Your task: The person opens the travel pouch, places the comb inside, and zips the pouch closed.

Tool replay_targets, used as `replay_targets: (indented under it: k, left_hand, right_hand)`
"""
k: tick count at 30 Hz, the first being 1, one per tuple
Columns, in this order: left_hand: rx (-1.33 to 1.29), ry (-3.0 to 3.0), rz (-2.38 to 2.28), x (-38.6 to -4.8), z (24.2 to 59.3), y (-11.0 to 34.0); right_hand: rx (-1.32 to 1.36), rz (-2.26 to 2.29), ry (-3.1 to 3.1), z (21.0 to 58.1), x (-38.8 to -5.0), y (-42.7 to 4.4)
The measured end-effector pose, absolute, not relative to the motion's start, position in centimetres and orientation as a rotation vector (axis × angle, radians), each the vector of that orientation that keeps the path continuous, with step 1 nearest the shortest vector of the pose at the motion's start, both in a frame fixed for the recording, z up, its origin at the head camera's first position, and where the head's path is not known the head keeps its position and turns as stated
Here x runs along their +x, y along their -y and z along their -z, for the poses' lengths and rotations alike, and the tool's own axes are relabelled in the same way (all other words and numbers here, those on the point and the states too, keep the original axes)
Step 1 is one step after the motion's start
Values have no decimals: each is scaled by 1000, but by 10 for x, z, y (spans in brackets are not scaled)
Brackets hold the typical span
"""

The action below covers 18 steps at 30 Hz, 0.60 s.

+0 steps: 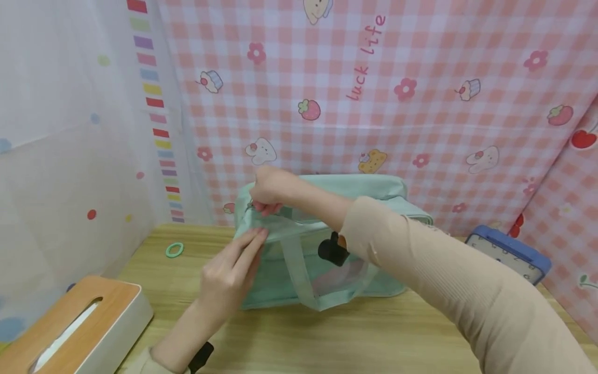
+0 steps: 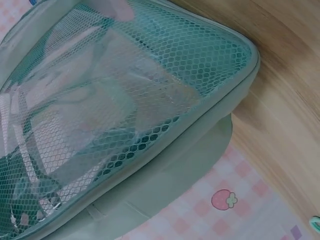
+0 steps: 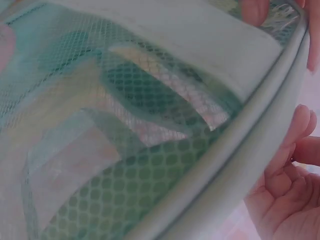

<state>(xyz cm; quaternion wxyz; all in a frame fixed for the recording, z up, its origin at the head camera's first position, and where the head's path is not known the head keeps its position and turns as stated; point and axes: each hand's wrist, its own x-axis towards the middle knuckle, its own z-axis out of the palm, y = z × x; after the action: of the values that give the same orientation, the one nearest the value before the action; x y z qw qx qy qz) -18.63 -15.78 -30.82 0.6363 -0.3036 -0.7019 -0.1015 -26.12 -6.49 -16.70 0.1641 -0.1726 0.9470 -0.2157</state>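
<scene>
A mint-green bag (image 1: 299, 280) with mesh and see-through panels and a pale strap handle (image 1: 296, 265) stands on the table. At its top left corner my right hand (image 1: 273, 189) has its fingers curled at the zipper, seeming to pinch the zipper pull, which is mostly hidden. Just below, my left hand (image 1: 231, 267) grips the bag's left edge. In the right wrist view, the curled right hand (image 3: 287, 187) is beyond the zipped rim, and left-hand fingertips (image 3: 255, 11) lie on the front side. The mesh panel (image 2: 200, 55) fills much of the left wrist view.
A tissue box (image 1: 114, 322) with a wooden top stands at the front left. Behind it lies a small green ring (image 1: 175, 250). A blue-framed clock (image 1: 509, 249) leans at the right, partly behind my right sleeve. Pink checked cloth (image 1: 355, 124) hangs behind the bag.
</scene>
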Motion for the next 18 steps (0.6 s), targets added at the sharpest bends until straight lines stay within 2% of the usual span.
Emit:
replay_targets:
  k: [12, 18]
  left_hand:
    - [-685, 1584, 210, -182, 307, 156]
    - [-687, 1598, 240, -181, 308, 155]
  right_hand:
    - [-396, 707, -2576, 163, -263, 43]
    - [-505, 562, -2683, 166, -258, 40]
